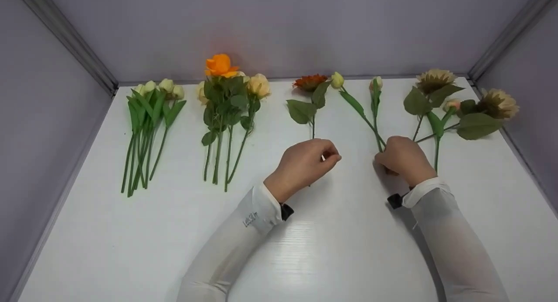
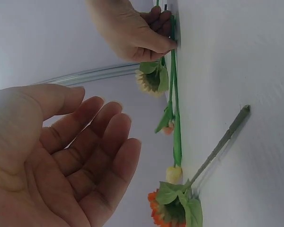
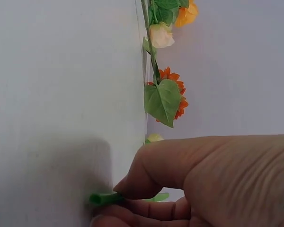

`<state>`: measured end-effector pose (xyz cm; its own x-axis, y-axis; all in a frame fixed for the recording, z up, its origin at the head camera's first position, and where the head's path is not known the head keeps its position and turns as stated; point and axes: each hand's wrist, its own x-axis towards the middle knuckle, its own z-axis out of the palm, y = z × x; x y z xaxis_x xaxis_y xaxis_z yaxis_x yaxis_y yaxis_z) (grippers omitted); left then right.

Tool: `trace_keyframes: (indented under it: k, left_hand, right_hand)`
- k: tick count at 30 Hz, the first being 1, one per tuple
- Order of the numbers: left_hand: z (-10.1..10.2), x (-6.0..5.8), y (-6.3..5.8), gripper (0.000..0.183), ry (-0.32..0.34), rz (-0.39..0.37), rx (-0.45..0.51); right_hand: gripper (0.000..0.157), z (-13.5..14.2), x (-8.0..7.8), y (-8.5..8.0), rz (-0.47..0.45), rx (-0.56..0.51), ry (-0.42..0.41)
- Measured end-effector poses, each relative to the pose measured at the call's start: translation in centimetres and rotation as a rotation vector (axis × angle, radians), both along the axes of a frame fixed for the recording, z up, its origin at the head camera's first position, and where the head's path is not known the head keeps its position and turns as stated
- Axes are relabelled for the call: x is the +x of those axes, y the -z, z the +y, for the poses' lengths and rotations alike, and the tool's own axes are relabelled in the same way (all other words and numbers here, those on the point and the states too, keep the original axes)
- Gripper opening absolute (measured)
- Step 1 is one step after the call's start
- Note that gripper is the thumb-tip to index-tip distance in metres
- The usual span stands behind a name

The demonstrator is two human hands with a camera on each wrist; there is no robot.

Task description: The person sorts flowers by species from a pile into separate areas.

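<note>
My right hand (image 1: 403, 158) pinches a green tulip stem (image 3: 104, 198) low over the white table, its cut end jutting past thumb and finger. Two stems meet at that hand, one from a yellow tulip (image 1: 337, 80), the other from a pale pink tulip (image 1: 375, 83); I cannot tell whether both are gripped. My left hand (image 1: 305, 164) hovers over the stem of an orange-red sunflower (image 1: 310, 82). Its palm shows in the left wrist view, fingers (image 2: 97, 156) loosely curved around nothing. That sunflower's thick stem (image 2: 222, 142) lies on the table beyond.
Pale tulips (image 1: 150, 86) lie bunched at the left. Beside them is a bunch of roses, with an orange rose (image 1: 221, 65) on top. To the right lie two cream sunflowers (image 1: 436, 80) and a pink tulip (image 1: 451, 104). Grey walls (image 1: 296, 32) enclose the table (image 1: 109, 249).
</note>
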<state>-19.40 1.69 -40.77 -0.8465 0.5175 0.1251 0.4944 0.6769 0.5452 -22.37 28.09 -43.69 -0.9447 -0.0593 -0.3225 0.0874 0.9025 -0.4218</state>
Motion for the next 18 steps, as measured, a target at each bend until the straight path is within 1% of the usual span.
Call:
trace_keyframes:
  k: [4, 7, 10, 13, 16, 18]
  left_hand:
    - [-0.2, -0.2, 0.1, 0.015, -0.008, -0.009, 0.018]
    - [-0.5, -0.5, 0.1, 0.014, -0.021, -0.031, 0.061]
    - [-0.8, -0.9, 0.2, 0.013, -0.039, -0.058, 0.129]
    - [-1.1, -1.4, 0.5, 0.013, -0.061, -0.101, 0.216]
    - [-1.5, -1.7, 0.7, 0.012, -0.080, -0.180, 0.336]
    - [-1.7, -1.9, 0.8, 0.013, -0.081, -0.251, 0.440]
  right_hand:
    - [0.015, 0.6, -0.2, -0.5, -0.053, -0.047, 0.008]
    - [0.020, 1.3, -0.2, -1.2, -0.070, -0.113, 0.010]
    - [0.026, 1.9, 0.0, -2.1, -0.069, -0.203, 0.011]
    - [0.028, 2.1, 0.2, -2.9, -0.051, -0.298, 0.019]
    - [0.029, 1.8, 0.6, -3.7, -0.033, -0.393, 0.029]
    - [0.030, 1.1, 1.0, -4.3, -0.021, -0.464, 0.032]
